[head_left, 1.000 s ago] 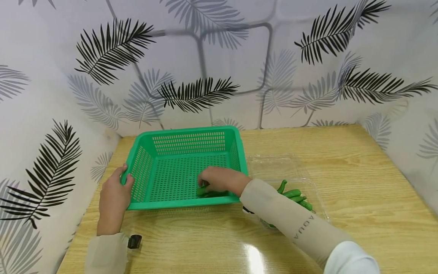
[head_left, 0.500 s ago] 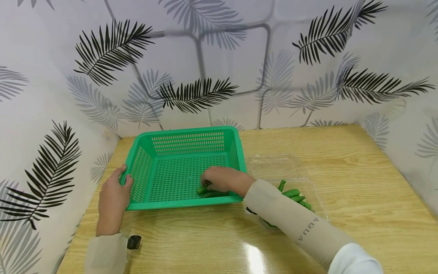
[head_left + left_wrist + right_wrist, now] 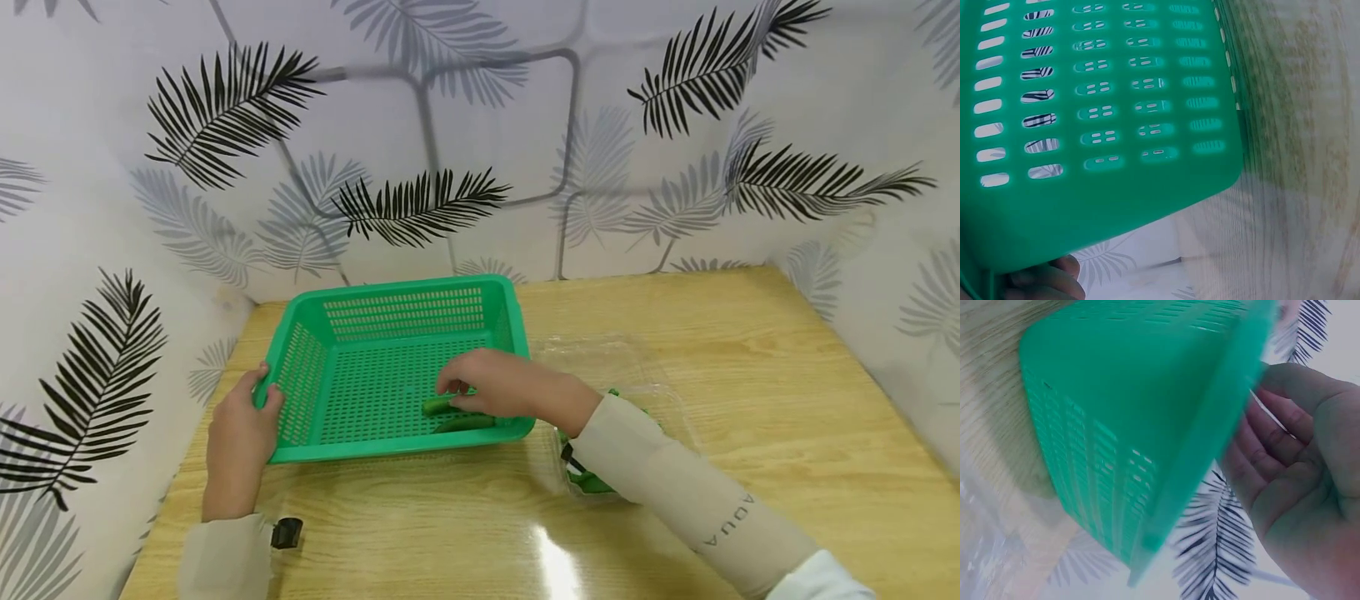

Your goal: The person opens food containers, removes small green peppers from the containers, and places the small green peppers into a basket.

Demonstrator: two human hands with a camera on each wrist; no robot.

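A green plastic basket (image 3: 360, 450) with slotted walls stands on the table. At its left rim my left hand (image 3: 242, 429) grips the edge; the left wrist view catches its curled fingers (image 3: 1054, 284) below the rim. Over the basket's front right part hovers my right hand (image 3: 495, 383), fingers bent loosely with a gap to the thumb. Beneath its fingertips lies a green chili pepper (image 3: 437, 407), and a second chili pepper (image 3: 467, 423) lies along the front wall. In the right wrist view the right hand (image 3: 1310, 475) shows no pepper, though the rim hides its fingertips.
A clear plastic clamshell box (image 3: 592, 358) sits open to the basket's right. It holds more green chili peppers (image 3: 592, 482), partly covered by my right sleeve (image 3: 667, 467). A patterned backdrop (image 3: 480, 142) rises behind the wooden table (image 3: 420, 525).
My right hand has risen slightly off the pepper in the basket, and its forearm has swung right across the clear box. My left hand keeps its grip on the rim.
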